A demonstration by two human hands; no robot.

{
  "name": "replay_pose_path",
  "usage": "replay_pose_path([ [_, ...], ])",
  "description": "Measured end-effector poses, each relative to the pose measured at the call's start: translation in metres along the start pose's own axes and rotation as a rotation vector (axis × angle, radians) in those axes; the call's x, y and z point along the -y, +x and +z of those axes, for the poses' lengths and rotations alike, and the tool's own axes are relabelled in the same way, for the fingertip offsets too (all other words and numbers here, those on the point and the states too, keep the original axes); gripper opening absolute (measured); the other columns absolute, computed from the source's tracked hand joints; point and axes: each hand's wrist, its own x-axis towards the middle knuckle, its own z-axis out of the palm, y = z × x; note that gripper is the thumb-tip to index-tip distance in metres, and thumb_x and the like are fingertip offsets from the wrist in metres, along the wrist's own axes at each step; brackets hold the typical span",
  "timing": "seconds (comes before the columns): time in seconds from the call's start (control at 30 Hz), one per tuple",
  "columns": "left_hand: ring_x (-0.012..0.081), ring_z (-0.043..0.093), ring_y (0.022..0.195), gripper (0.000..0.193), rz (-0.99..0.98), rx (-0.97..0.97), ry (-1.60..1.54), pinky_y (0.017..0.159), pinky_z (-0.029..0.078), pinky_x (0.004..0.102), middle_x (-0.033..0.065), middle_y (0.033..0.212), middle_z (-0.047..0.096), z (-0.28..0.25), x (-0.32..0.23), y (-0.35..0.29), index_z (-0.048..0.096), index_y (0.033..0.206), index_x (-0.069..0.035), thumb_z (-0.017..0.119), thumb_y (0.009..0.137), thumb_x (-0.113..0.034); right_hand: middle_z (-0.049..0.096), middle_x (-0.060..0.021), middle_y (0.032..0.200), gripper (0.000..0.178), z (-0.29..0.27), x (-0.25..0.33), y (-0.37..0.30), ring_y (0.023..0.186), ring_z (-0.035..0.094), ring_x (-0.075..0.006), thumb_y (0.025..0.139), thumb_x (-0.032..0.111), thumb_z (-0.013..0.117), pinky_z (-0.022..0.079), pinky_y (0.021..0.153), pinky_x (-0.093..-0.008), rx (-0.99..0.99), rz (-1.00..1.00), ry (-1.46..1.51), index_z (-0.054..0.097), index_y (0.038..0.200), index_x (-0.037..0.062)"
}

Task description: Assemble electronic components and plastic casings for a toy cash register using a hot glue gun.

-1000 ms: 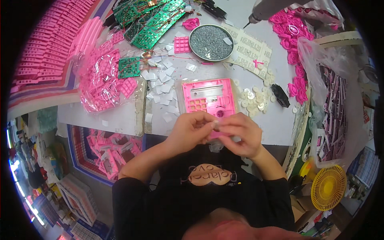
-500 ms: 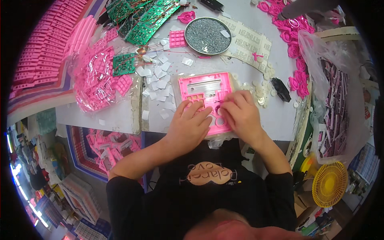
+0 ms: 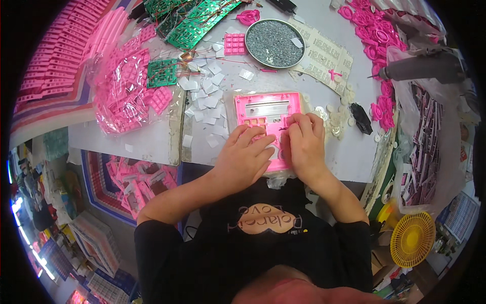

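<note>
A pink plastic casing with a rectangular window, a grid of square openings and round holes lies on a plastic-wrapped pad at the table's front edge. My left hand rests across its lower left part, fingers spread and lying on the plastic. On the casing's right side, my right hand has its fingers bent together, their tips pressed down beside a small pink part. Whatever those fingertips hold, if anything, is hidden. Small white discs are scattered just right of the casing.
A round tin of small metal screws stands behind the casing. White paper squares, green circuit boards and a bag of pink keypads lie leftward. A dark electric screwdriver hangs at right, near pink rings.
The whole view has shifted slightly, and the screwdriver shows more fully at right. My right fingers have moved slightly up the casing's right side; my left hand stays on the casing.
</note>
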Motion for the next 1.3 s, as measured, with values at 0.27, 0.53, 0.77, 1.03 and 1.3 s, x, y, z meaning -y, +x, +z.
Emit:
replay_pose_path([
  [0.27, 0.0342, 0.062, 0.089, 0.013, -0.028, -0.393, -0.050, 0.073, 0.050, 0.0426, 0.0127, 0.091, 0.064, -0.036, 0.062, 0.087, 0.067, 0.091, -0.005, 0.072, 0.080, -0.012, 0.056, -0.0161, 0.109, 0.035, -0.025, -0.014, 0.013, 0.102, 0.049, -0.0351, 0.073, 0.011, 0.080, 0.040, 0.089, -0.0454, -0.063, 0.069, 0.218, 0.056, 0.097, 0.0032],
  [0.53, 0.0261, 0.066, 0.089, 0.014, 0.000, -0.164, 0.412, 0.084, 0.043, 0.0497, 0.0072, 0.082, 0.070, 0.000, 0.124, 0.202, 0.075, 0.078, -0.015, 0.062, 0.081, -0.019, 0.048, -0.0155, 0.142, 0.058, -0.092, -0.090, 0.135, 0.125, 0.052, -0.0289, 0.092, 0.002, 0.060, 0.041, 0.108, -0.0418, -0.591, -0.025, 1.134, 0.038, 0.145, -0.0006],
  [0.77, 0.0243, 0.065, 0.089, 0.017, -0.159, 0.003, 0.506, 0.086, 0.040, 0.0477, 0.0048, 0.085, 0.071, -0.021, 0.117, 0.197, 0.073, 0.077, -0.015, 0.060, 0.084, -0.023, 0.062, -0.0100, 0.102, 0.057, -0.105, -0.073, 0.191, 0.092, 0.064, -0.0230, 0.086, 0.006, 0.070, 0.050, 0.095, -0.0401, 0.053, 0.040, 0.997, 0.046, 0.138, 0.0012],
  [1.03, 0.0204, 0.061, 0.089, 0.008, 0.123, -0.267, -0.043, 0.094, 0.035, 0.0467, -0.0006, 0.079, 0.064, -0.010, 0.031, 0.086, 0.068, 0.085, -0.015, 0.073, 0.082, -0.020, 0.052, -0.0076, 0.068, 0.039, -0.080, -0.022, 0.086, 0.054, 0.049, -0.0167, 0.089, 0.008, 0.065, 0.045, 0.054, -0.0337, -0.292, -0.043, 1.729, 0.044, 0.120, 0.0007],
  [1.3, 0.0189, 0.062, 0.080, 0.015, -0.014, -0.258, -0.343, 0.094, 0.033, 0.0436, -0.0022, 0.078, 0.065, -0.007, 0.010, 0.057, 0.069, 0.087, -0.015, 0.077, 0.076, -0.010, 0.044, -0.0004, 0.058, 0.032, -0.075, 0.000, 0.059, 0.049, 0.044, -0.0141, 0.093, 0.022, 0.067, 0.041, 0.047, -0.0294, -0.197, -0.143, 1.605, 0.044, 0.111, 0.0098],
])
